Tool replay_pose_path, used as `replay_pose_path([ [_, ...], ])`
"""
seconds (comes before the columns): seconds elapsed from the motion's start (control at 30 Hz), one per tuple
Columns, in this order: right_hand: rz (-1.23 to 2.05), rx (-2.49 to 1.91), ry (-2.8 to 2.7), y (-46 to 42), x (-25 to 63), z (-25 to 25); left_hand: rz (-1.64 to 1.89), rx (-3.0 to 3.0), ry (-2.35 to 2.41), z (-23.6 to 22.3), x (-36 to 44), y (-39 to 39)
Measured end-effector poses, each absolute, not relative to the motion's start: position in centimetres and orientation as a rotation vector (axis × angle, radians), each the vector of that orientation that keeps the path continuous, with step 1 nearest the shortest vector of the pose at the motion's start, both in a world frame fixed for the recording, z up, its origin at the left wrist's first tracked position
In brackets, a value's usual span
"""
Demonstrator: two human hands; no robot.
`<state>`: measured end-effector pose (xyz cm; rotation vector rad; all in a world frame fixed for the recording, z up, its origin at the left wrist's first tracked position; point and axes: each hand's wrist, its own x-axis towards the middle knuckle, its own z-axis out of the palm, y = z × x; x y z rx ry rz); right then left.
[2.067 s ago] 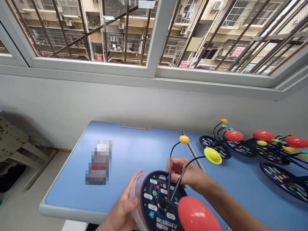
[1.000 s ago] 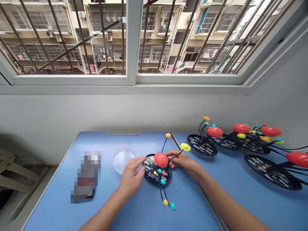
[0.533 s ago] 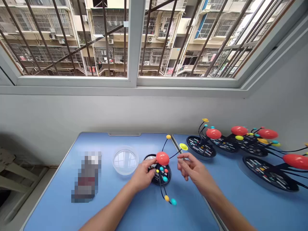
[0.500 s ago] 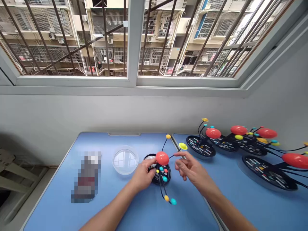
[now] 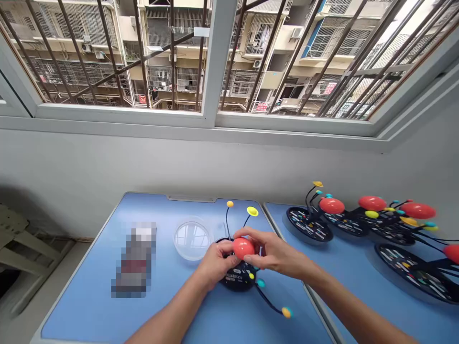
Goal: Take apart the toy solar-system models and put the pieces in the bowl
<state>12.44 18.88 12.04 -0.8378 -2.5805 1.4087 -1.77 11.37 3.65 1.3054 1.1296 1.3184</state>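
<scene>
A solar system model stands on the blue table, with a round black base (image 5: 236, 282) and a red ball (image 5: 243, 248) at its top. Thin black arms carry small coloured planets, among them a yellow ringed planet (image 5: 252, 211) and an orange ball (image 5: 230, 204) behind, and a yellow-orange ball (image 5: 286, 312) in front. My left hand (image 5: 218, 263) is closed at the ball's left side, thumb and fingers pinched by the centre post. From the right, my right hand (image 5: 267, 251) curls its fingers and thumb round the red ball. The post under the ball is mostly hidden.
A clear round dish (image 5: 193, 239) lies left of the model. Farther left is a pixelated dark item (image 5: 134, 260). Several similar models stand on the right-hand table, the nearest with a black base (image 5: 412, 272). A wall and a barred window rise behind.
The model has turned, its ringed-planet arm swinging from the right to the back. My right hand has moved left from the ringed planet onto the red ball. The camera view has shifted slightly.
</scene>
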Motion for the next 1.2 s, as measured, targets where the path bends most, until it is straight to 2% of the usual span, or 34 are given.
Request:
replay_pose_path([
  [0.17, 0.959, -0.865, -2.795, 18.4, 11.4, 12.5, 1.330, 1.370, 1.214, 3.5, -1.4, 11.9],
  [0.27, 0.847, -0.870, -2.823, 18.3, 11.0, 12.5, 1.333, 1.399, 1.237, 3.4, -1.2, 12.0],
  [0.47, 0.940, -0.969, -2.685, 18.6, 10.9, 11.9, 1.338, 1.423, 1.257, 3.3, -1.2, 12.2],
  [0.83, 0.862, -0.874, -2.775, 18.6, 11.3, 11.5, 1.335, 1.440, 1.234, 3.1, -1.2, 12.3],
  [0.97, 0.891, -1.023, -2.462, 19.7, 11.8, 14.8, 1.300, 1.417, 1.255, 3.2, -1.2, 12.3],
  [1.07, 0.654, -1.045, -2.240, 20.5, 12.4, 19.1, 1.272, 1.412, 1.252, 3.3, -1.1, 12.3],
  [1.2, 0.964, -0.920, -2.441, 20.0, 11.3, 21.3, 1.260, 1.403, 1.239, 3.5, -1.2, 12.2],
])
